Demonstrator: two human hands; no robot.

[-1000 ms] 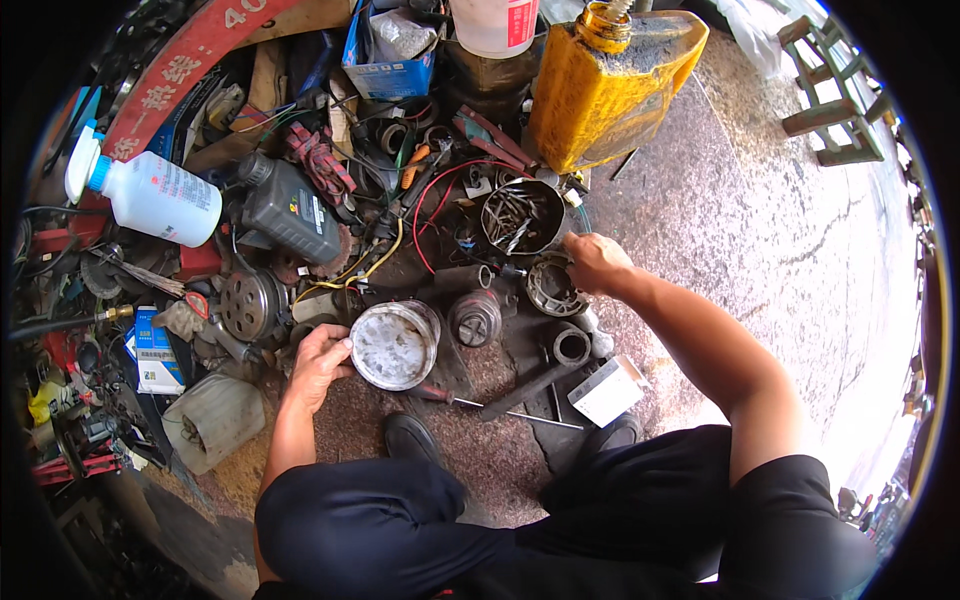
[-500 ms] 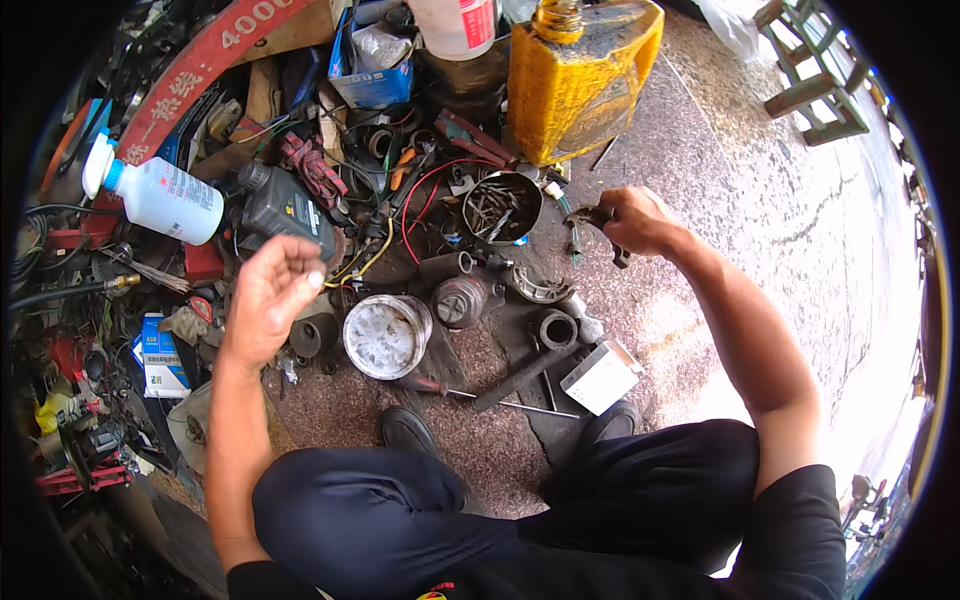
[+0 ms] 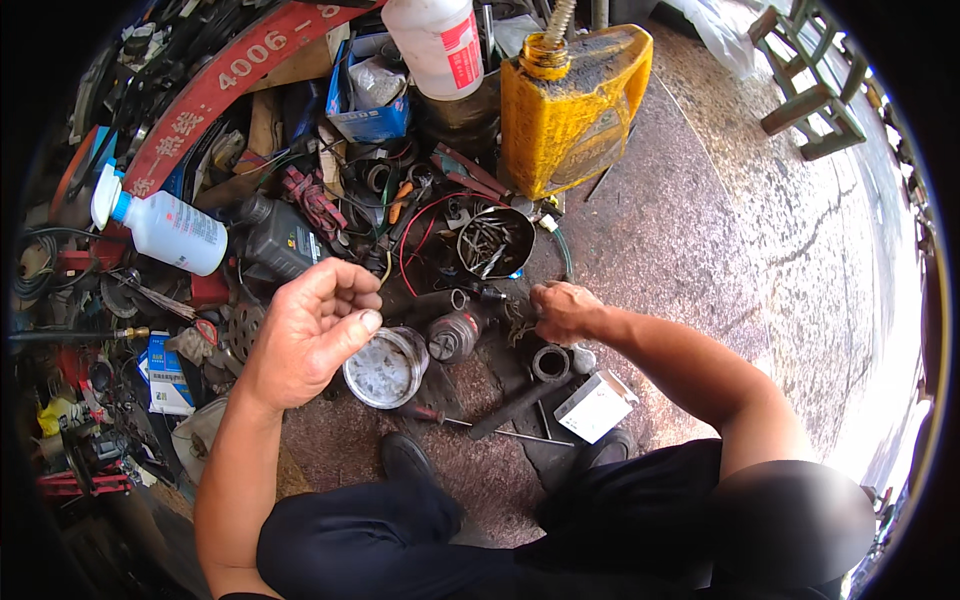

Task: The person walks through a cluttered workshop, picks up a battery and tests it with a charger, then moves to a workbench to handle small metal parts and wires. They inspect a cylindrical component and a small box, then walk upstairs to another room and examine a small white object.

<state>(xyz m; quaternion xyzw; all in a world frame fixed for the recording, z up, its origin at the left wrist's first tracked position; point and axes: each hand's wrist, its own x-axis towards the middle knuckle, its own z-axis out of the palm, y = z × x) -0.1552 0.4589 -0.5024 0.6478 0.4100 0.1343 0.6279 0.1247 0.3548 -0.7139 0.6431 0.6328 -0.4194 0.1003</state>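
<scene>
My left hand [image 3: 322,335] is raised over the left edge of a round tub [image 3: 385,372] smeared with whitish stuff. Its fingers curl loosely, the thumb stands apart, and I see nothing in it. My right hand [image 3: 566,311] is low, closed, knuckles up, at the curved metal part [image 3: 519,325], which it partly covers. Whatever its fingers grip is hidden underneath. Close by are a dark metal ring [image 3: 550,363] and a reddish-grey cylindrical part [image 3: 455,335]. Beyond the hand stands a round tin [image 3: 497,242] of small metal pieces.
A yellow jug [image 3: 570,115] stands at the back, beside a white bottle [image 3: 432,50]. A spray bottle [image 3: 172,228] and a black bottle [image 3: 281,240] lie at left amid clutter. Near my shoes are a screwdriver [image 3: 425,412] and a small white box [image 3: 596,405].
My right hand has come down and left to the curved part; the dark metal piece it held is out of sight. My left hand has moved right toward the tub, its fingers farther from the thumb.
</scene>
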